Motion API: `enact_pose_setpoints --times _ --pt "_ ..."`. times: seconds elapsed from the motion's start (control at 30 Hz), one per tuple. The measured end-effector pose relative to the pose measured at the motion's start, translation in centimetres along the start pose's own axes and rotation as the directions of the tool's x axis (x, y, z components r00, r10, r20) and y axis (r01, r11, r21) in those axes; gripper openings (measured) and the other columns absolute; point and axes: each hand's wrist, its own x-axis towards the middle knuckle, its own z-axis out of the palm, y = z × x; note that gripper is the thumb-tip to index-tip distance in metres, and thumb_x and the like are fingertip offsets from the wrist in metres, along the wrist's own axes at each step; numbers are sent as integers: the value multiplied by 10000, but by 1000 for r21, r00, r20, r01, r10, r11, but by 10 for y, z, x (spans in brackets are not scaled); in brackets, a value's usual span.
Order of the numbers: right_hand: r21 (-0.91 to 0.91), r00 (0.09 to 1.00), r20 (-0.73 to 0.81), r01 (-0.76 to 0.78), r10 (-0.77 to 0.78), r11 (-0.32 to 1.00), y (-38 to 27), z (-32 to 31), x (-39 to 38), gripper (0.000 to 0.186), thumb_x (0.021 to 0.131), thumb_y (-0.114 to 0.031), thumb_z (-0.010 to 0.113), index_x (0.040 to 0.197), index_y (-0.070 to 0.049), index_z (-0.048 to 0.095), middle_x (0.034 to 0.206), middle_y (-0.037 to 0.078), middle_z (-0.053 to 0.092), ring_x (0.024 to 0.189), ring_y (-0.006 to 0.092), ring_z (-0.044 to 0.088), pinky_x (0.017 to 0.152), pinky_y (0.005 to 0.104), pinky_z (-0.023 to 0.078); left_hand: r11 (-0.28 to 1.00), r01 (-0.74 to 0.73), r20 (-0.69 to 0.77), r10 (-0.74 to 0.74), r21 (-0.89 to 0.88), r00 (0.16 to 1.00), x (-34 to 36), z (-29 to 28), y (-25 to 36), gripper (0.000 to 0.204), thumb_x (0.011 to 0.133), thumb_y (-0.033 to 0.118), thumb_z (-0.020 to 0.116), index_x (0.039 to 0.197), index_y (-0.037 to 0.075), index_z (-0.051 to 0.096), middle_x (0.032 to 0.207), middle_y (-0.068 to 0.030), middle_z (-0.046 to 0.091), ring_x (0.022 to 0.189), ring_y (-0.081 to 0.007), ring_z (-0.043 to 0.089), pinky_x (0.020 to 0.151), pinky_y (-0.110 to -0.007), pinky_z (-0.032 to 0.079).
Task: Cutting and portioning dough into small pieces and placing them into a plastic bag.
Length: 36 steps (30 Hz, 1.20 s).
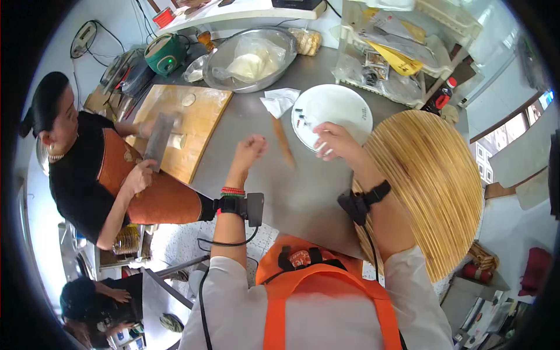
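My right hand (337,140) hovers over the near edge of a round white plate (335,99), fingers loosely bent and apart, holding nothing I can see. My left hand (251,150) hangs above the steel table, its fingers loosely curled and nothing visible in them. Between the two hands a thin wooden rolling pin (282,139) lies on the table. Past its far end rests a crumpled white sheet (280,102). Small dark marks show on the plate's left part; whether they are printed I cannot tell.
A round slatted tray (429,181) overhangs the table at right. At left a co-worker holds a cleaver (159,140) over a floured wooden board (201,111). Behind stand a metal basin (277,44) with bagged dough, a green appliance (165,55) and a rack (434,64).
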Motion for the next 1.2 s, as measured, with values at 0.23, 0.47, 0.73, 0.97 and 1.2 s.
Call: enact_pose_setpoints --times 0.23,0.47,0.73,0.97,1.2 --pt "26 999 -19 45 -45 999 -31 117 163 309 794 -141 471 1095 -73 449 827 79 521 612 153 565 502 261 476 907 -156 -423 -27 -391 906 112 -84 25 202 796 139 464 978 53 481 826 -50 566 687 -128 537 606 -243 413" --pt "-390 1000 -12 22 -29 920 56 178 231 208 797 -164 405 722 -16 530 725 188 551 706 331 533 616 423 410 924 -211 -704 -81 -318 706 286 -230 -2 183 767 242 487 760 60 476 663 -35 478 588 -143 472 547 -273 404" --pt "-101 992 -122 -44 31 994 106 184 218 187 809 -176 464 814 -10 551 695 112 568 625 219 557 567 328 443 887 -85 -258 -40 -455 965 418 -326 -71 280 824 316 437 839 41 490 748 -60 514 652 -187 493 608 -286 430" --pt "302 994 -43 -80 97 950 94 188 215 144 810 -101 461 905 -10 520 642 56 534 576 116 529 513 240 424 759 40 -157 -186 -650 970 454 -365 -87 429 847 323 351 1091 -17 444 1094 -161 513 1029 -266 477 914 -388 353" --pt "41 999 -32 4 -3 999 97 176 222 210 880 -175 404 973 -14 502 752 69 536 676 117 525 611 244 450 529 -232 -343 -122 -817 931 445 -356 -77 288 789 5 397 1061 -88 411 945 -139 562 847 -235 572 670 -225 532"
